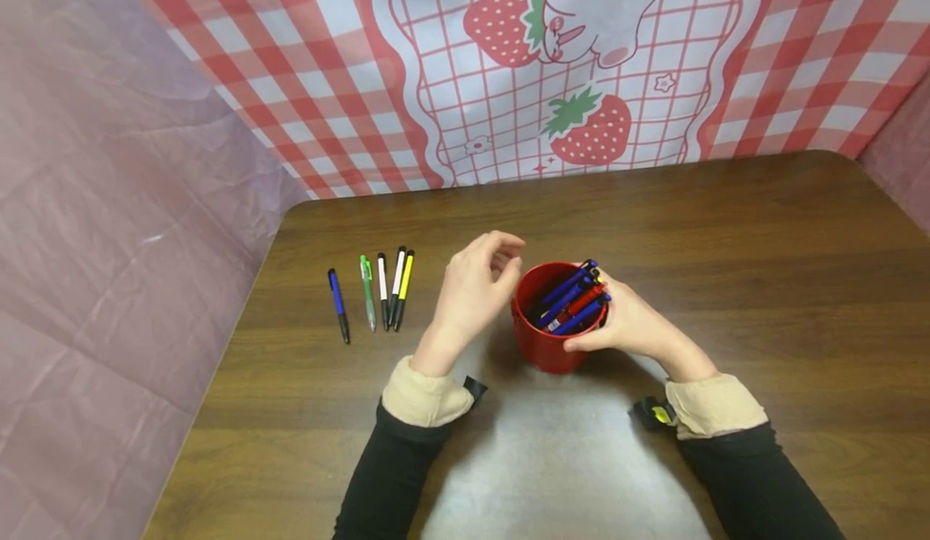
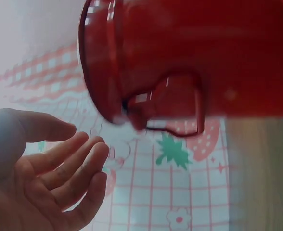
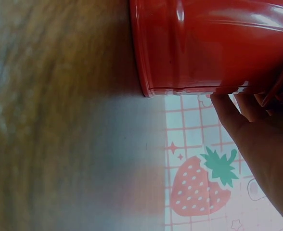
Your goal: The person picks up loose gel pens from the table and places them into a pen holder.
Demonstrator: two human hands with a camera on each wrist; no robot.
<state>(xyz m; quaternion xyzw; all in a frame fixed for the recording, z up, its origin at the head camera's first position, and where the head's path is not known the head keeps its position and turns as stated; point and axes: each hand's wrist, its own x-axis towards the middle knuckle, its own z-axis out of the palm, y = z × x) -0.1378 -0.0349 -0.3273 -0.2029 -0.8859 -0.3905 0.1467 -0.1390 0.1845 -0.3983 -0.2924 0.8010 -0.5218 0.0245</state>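
A red metal bucket (image 1: 545,354) stands upright on the table, with several pens (image 1: 574,306), mostly blue and one red, leaning to the right inside it. My right hand (image 1: 634,318) grips the bucket's right side, thumb at the near wall and fingers round the far side. To the left of the rim my left hand (image 1: 475,278) is raised, its fingers loosely bent and holding nothing. The left wrist view shows that hand's fingers (image 2: 79,178) apart from the bucket and its wire handle (image 2: 200,103).
On the left of the wooden table (image 1: 291,403) lie a blue pen (image 1: 337,298), a green pen (image 1: 367,291), two white pens (image 1: 383,286) and a yellow pen (image 1: 406,282). Behind the table hangs a checked strawberry cloth (image 1: 436,104); a pink cloth (image 1: 109,241) covers the left side.
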